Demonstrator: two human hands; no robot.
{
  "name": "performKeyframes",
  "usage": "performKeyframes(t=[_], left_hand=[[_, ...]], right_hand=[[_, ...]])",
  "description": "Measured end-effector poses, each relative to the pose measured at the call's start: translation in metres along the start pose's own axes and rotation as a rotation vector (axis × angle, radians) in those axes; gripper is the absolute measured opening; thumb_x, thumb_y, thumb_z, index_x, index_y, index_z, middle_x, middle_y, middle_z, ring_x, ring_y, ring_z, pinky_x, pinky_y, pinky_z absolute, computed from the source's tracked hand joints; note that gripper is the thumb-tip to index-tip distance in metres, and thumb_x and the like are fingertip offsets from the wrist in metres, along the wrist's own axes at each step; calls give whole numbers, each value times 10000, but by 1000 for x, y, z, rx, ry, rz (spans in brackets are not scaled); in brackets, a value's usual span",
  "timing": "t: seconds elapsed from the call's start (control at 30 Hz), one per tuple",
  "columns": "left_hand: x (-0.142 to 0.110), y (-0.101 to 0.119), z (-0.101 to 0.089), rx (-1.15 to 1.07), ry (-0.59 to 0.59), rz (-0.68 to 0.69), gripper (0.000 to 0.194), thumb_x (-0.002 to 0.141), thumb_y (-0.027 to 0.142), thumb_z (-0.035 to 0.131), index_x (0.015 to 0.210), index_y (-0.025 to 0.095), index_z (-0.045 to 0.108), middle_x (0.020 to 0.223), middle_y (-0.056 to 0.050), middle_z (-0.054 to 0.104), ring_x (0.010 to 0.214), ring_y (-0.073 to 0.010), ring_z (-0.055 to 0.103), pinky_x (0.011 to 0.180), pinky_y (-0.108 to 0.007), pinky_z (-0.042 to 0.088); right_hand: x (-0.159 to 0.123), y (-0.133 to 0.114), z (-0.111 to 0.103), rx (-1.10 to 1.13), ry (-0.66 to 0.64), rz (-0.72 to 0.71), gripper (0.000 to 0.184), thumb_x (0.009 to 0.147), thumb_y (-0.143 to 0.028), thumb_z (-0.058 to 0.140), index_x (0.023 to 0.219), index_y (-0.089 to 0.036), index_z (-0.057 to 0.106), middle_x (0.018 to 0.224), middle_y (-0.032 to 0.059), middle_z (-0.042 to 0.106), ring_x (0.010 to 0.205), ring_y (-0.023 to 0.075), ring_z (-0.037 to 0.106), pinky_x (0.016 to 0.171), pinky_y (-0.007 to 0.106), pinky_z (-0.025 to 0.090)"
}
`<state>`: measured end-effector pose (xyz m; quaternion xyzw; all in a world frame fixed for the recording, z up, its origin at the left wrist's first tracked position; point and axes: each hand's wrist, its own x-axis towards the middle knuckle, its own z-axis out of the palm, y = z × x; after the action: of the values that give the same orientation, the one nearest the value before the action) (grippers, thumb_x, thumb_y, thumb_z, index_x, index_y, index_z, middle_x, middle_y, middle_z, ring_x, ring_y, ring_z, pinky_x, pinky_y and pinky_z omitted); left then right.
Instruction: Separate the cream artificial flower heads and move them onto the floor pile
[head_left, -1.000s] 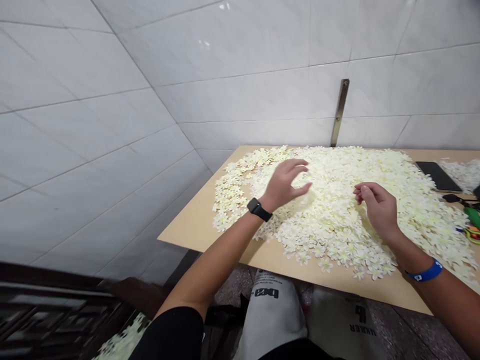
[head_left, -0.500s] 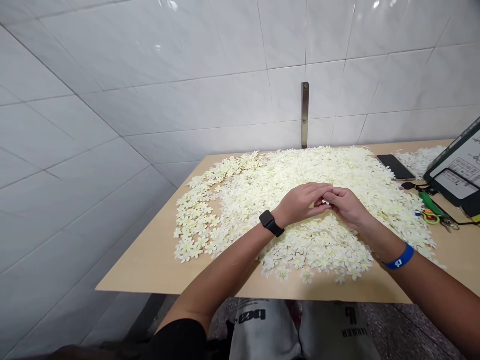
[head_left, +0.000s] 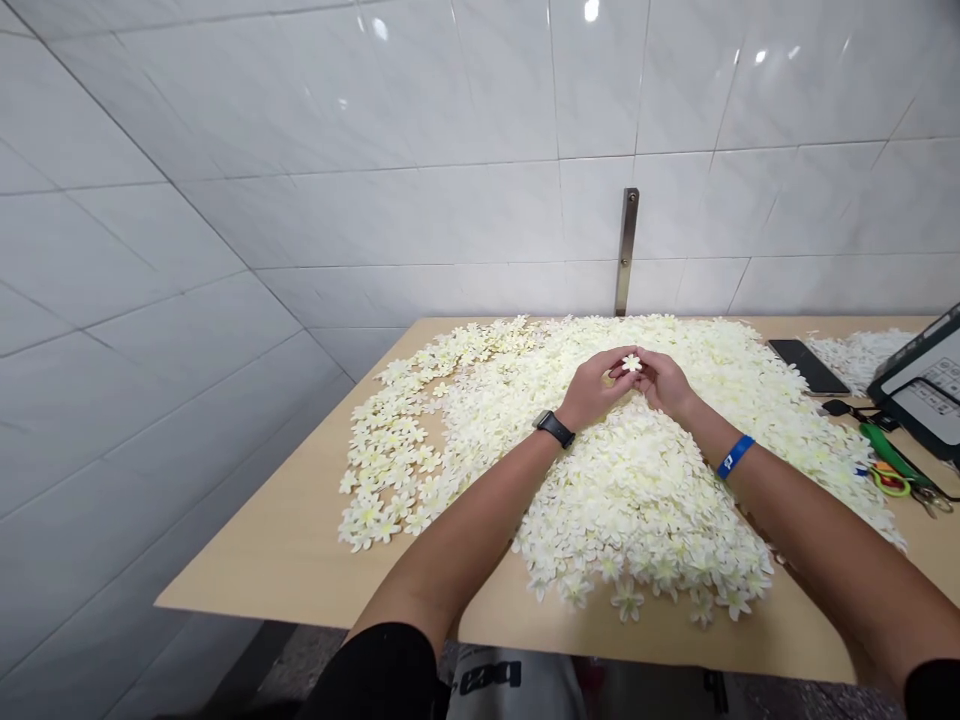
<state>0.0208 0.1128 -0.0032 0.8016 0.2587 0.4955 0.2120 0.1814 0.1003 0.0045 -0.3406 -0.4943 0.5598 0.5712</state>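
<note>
Between the fingertips of both hands is a small white artificial flower (head_left: 631, 363), its petals turned toward me. My left hand (head_left: 596, 388), with a black watch on the wrist, pinches it from the left. From the right, my right hand (head_left: 666, 383) grips the same flower; a blue band circles that wrist. Both hands are held over a broad heap of loose pale-yellow and white artificial flowers (head_left: 637, 510) on a light wooden table (head_left: 262, 550). The fingers hide part of the flower's edge and its underside.
At the right lie a black phone (head_left: 807, 366), a pile of small white pieces (head_left: 859, 355), green-handled scissors or a similar tool (head_left: 885, 450) and a dark-edged box (head_left: 926, 385). A tiled wall (head_left: 450, 220) with a metal strip (head_left: 626, 250) stands behind the table.
My hands came together from apart, then moved slightly away from me over the heap. The flower between the fingers now shows fully. The camera view turned right.
</note>
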Motion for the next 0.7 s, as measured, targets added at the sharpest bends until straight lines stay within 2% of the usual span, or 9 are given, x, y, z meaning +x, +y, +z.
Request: performKeyframes(t=[0.13,0.23,0.37,0.5,0.6,0.7], left_hand=[[-7,-5,-2,-97,-37,-159,365,910,338,650,1251,216,699,1177,-73,756,999,-176,705,929,-338,582],[-8,-5,-5,-132,-60,-193,351,925,328,626,1250,221,705,1184,-67,751,1028,-178,698,957,-346,574],[-9,-5,-5,-102,-103,-119,381,922,345,647,1285,234,683,1218,-80,736,1075,-202,689,979,-380,572],[-11,-10,-3,-67,-150,-37,389,914,320,677,1288,212,669,1277,-91,712,1176,-229,669,1047,-400,548],[-11,-17,-3,2,-189,14,410,931,360,671,1306,194,647,1337,-115,679,1238,-251,648,1088,-430,537],[-10,-20,-6,90,-237,109,457,979,403,595,1384,193,581,1468,-144,578,1328,-268,588,1101,-455,537]], right_hand=[[-2,20,-4,36,-54,87,470,720,-664,750,750,-206,649,774,111,760,858,289,749,790,436,615],[-7,25,-10,29,-88,125,520,703,-703,762,827,-206,669,819,100,768,899,275,740,793,416,606],[-7,25,-16,40,-112,177,553,681,-714,789,848,-200,673,828,77,762,829,239,718,748,371,585],[-5,25,-19,50,-172,199,484,724,-592,828,899,-154,717,844,91,758,777,200,696,726,318,552],[-4,26,-20,21,-197,178,429,764,-528,823,929,-143,730,792,79,742,734,189,680,687,310,536],[-5,25,-19,29,-208,162,411,736,-526,852,880,-164,717,701,38,701,674,172,650,641,302,533]])
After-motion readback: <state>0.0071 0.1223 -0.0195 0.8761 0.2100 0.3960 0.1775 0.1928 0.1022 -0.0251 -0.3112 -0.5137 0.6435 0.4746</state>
